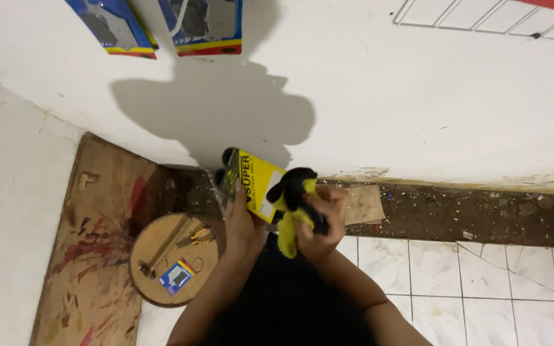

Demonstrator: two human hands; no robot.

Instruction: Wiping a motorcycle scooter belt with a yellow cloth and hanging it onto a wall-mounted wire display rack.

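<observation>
My left hand [242, 224] grips a yellow and black flat package [251, 179] with a black looped part showing at its top end. It is held upright in front of the white wall. My right hand [325, 221] clutches a yellow and black cloth [293, 198], which presses against the right side of the package. Both hands are close together, above my dark clothing.
A round wooden stool [171, 259] at lower left carries a hammer [161, 247], pliers [197, 236] and a small blue card. A paint-stained wooden board [97, 243] leans in the corner. Blue packaged items [206, 25] hang on the wall. There are white floor tiles [469, 282] on the right.
</observation>
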